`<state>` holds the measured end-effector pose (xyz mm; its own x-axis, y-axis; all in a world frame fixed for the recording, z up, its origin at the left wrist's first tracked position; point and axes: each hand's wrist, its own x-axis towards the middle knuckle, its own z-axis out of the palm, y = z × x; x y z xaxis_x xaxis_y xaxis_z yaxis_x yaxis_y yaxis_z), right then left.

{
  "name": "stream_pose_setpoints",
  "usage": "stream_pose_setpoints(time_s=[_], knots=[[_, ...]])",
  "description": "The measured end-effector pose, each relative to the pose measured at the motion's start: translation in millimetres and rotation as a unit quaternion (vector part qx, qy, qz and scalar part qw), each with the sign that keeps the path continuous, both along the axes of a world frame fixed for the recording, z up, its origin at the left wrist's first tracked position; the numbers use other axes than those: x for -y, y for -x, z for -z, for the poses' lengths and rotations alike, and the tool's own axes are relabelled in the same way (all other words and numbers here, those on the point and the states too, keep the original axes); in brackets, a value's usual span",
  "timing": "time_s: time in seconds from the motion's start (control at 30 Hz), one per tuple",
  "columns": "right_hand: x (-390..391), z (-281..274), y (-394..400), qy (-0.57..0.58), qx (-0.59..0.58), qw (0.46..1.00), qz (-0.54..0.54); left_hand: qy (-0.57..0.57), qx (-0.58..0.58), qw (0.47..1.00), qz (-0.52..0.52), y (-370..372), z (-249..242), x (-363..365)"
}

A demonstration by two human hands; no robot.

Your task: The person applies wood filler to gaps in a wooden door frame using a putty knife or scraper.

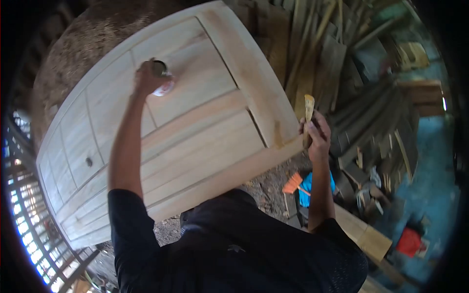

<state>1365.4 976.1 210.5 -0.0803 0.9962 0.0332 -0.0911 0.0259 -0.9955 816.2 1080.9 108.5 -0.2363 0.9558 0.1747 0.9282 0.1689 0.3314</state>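
In the left hand (150, 78): one small can (164, 89), fingers wrapped round its side, dark mouth facing up; whether its base touches the surface beneath cannot be told. Below and around that hand: one pale wooden panel (195, 63), grooved into sections. In the right hand (317, 133), to the right of the panel's near corner: one short tool (309, 108), gripped by the handle, its pale yellowish head pointing up. Just left of this hand: a brown smear (278, 136) on the panel. Beyond it: stacked boards (281, 41). Below it: orange bristles (293, 183) beside a blue item (305, 193).
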Motion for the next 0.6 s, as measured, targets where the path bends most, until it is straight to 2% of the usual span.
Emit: stream_pose_setpoints(time_s=[0.07, 0.1, 0.17, 0.2, 0.27, 0.33, 0.4, 0.47, 0.53, 0.57, 0.6], knots=[[6.0, 0.3, -33.3, 0.006, 0.015, 1.000, 0.019, -0.019, 0.069, 0.997, 0.018, 5.8, 2.8, 2.1], [9.8, 1.1, -51.1, 0.031, 0.049, 0.998, -0.009, -0.011, 0.075, 0.997, 0.027, -5.6, -0.8, 6.3], [18.3, 4.5, -69.7, 0.082, 0.099, 0.991, -0.039, -0.057, -0.003, 0.998, -0.024, -20.4, -8.7, 23.6], [23.4, 10.4, -78.4, 0.088, 0.102, 0.990, -0.038, -0.052, 0.000, 0.998, -0.023, -28.9, -10.4, 37.8], [34.8, 34.9, -99.1, 0.142, 0.255, 0.952, -0.088, -0.181, 0.102, 0.978, 0.016, -50.7, -8.0, 74.5], [46.5, 72.7, -115.4, 0.160, 0.289, 0.941, -0.071, -0.204, 0.120, 0.971, 0.038, -74.9, -1.9, 134.0], [53.5, 90.0, -123.5, -0.021, 0.455, 0.886, -0.081, -0.193, 0.117, 0.974, 0.005, -98.3, 8.1, 200.7], [53.4, 96.3, -126.5, -0.038, 0.461, 0.884, -0.071, -0.174, 0.137, 0.974, -0.036, -105.8, 32.2, 269.0], [51.0, 102.5, -131.0, -0.116, 0.509, 0.848, -0.088, -0.179, 0.199, 0.953, -0.140, -116.3, 53.7, 333.4], [48.3, 106.0, -134.4, -0.113, 0.510, 0.848, -0.089, -0.198, 0.209, 0.934, -0.210, -121.5, 65.0, 362.8], [44.8, 110.0, -138.0, -0.128, 0.539, 0.826, -0.108, -0.217, 0.218, 0.910, -0.279, -125.3, 69.9, 388.4]])
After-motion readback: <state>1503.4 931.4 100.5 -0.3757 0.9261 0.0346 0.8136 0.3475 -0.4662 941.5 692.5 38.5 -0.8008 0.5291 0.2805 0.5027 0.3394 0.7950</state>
